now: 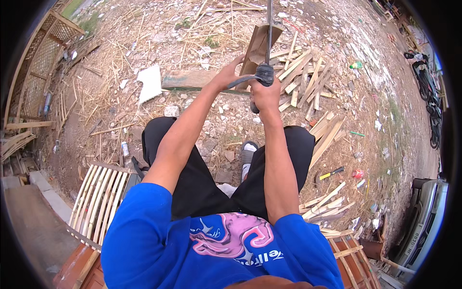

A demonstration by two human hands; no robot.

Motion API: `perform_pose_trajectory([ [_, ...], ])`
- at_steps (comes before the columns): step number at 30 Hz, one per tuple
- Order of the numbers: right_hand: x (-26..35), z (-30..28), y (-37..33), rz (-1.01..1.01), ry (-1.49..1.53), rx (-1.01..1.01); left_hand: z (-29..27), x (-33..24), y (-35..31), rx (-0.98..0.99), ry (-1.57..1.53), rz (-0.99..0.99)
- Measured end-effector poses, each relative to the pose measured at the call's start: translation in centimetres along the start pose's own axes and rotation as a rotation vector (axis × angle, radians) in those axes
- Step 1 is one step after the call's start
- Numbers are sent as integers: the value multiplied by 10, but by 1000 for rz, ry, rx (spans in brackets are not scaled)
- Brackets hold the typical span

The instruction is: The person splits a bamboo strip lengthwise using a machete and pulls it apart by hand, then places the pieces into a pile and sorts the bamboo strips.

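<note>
My right hand [266,95] is wrapped round the black-taped handle [264,73] of a long-bladed tool that looks like a machete. Its narrow dark blade [269,38] points away from me, seen nearly edge-on. A dark strap [239,81] trails left from the handle. With my left hand [229,73] I grip the left edge of a brown, trough-shaped piece of split wood or bamboo [255,48], tilted upright beside the blade. Whether blade and piece touch, I cannot tell. A thick weathered plank [187,79] lies on the ground just behind my left hand.
Split sticks [308,79] are heaped beyond my right hand, with more by my right knee [327,137]. A hammer-like tool with a yellow-black handle [332,173] lies at right. Slatted wooden frames [98,202] stand left; a white sheet [149,84] lies on rubble.
</note>
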State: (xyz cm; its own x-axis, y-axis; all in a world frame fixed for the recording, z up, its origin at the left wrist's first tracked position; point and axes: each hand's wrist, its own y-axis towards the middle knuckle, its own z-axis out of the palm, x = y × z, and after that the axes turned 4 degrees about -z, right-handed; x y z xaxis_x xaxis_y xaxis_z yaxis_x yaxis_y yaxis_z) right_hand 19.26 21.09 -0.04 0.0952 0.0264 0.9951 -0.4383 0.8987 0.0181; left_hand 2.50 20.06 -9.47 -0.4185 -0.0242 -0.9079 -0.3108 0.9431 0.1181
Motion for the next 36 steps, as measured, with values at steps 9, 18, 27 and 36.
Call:
perform_pose_trajectory([
  [9,37,3,-12,-188,38,-14,-13,-79,24,-96,-57,81],
  [18,79,-11,-20,-159,219,-12,-19,-127,24,-177,-92,299],
  [27,-31,-3,-3,-38,-139,-9,5,-5,-12,-126,-427,-119],
  [36,38,11,-12,-192,136,11,-9,-106,17,-121,-372,118],
])
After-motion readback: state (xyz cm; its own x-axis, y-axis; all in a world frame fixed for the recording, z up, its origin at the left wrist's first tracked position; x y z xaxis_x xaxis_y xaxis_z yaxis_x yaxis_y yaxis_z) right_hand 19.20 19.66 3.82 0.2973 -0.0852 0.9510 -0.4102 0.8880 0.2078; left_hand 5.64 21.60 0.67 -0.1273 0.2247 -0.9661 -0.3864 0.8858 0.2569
